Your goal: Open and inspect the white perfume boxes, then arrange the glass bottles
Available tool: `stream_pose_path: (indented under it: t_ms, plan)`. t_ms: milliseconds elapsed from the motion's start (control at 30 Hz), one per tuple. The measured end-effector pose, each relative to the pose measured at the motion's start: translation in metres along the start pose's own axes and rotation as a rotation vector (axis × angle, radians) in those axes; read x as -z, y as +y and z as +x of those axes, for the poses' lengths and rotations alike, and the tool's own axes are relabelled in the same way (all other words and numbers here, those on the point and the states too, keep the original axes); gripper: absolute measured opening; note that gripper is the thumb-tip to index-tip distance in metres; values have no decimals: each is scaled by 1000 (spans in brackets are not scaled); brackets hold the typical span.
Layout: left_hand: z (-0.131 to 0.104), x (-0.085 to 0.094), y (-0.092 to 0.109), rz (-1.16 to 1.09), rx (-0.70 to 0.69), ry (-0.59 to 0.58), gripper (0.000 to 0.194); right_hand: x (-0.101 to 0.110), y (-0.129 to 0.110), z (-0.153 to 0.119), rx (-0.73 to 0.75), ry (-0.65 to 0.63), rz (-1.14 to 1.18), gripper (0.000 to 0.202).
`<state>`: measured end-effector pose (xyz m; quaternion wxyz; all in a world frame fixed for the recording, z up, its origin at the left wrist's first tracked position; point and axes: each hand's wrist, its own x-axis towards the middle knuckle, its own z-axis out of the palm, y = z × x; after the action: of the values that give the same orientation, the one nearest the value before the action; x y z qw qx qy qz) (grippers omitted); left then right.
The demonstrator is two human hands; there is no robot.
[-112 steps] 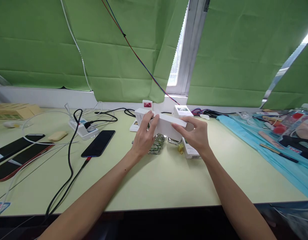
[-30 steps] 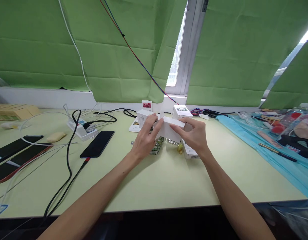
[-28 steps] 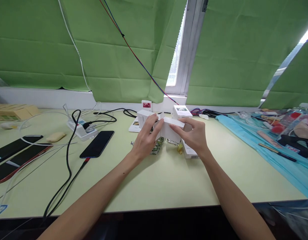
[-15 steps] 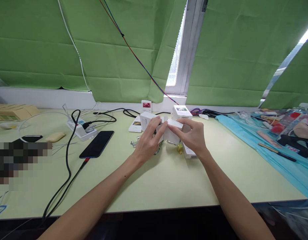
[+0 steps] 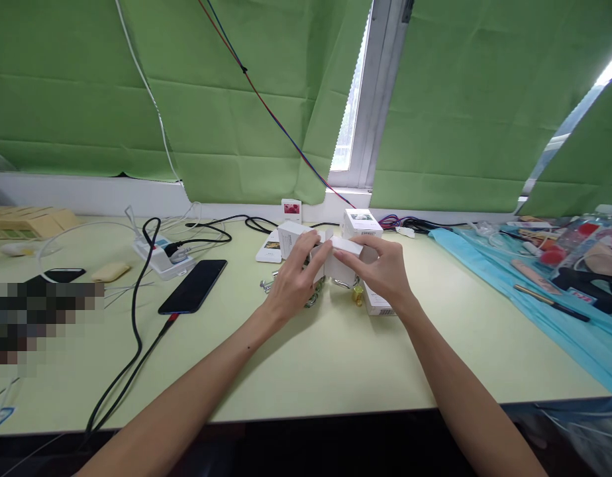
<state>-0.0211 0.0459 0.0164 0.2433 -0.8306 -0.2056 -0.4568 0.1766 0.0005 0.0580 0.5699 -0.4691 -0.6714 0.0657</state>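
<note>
Between both hands is a small white cardboard box (image 5: 340,268) with its flap raised. My left hand (image 5: 297,271) has its fingers closed on the box's left side. My right hand (image 5: 380,265) pinches the flap and right side between thumb and fingers. Behind the left fingers stands another white box (image 5: 290,237). Metal hardware (image 5: 270,283) and a chain (image 5: 313,298) lie partly hidden under the left hand. A small yellow object (image 5: 357,295) is below the box. Another white box (image 5: 378,302) sits beneath the right hand, and a printed white box (image 5: 361,223) stands behind it.
A black phone (image 5: 193,286) on a cable lies left, near a white power strip (image 5: 163,257). On the right, blue plastic sheeting (image 5: 524,298) carries a pen (image 5: 549,303) and clutter. White cards (image 5: 270,248) and black cables lie toward the window.
Almost nothing differs. Both hands stay on the box, and the right hand has shifted very slightly.
</note>
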Motion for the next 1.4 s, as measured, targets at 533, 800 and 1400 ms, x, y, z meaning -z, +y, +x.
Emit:
stream_pose_path:
  t_ms: [533,800,1400]
  plan:
    - [-1,1,-7,-4,44,-17,75,4,3,2,-2,-111,74,30]
    - [-1,1,-12,-6,71,1,76,5,4,4,-29,-93,168,28]
    - [-1,3,-14,-33,113,11,73,4,7,4,-10,-75,242,22]
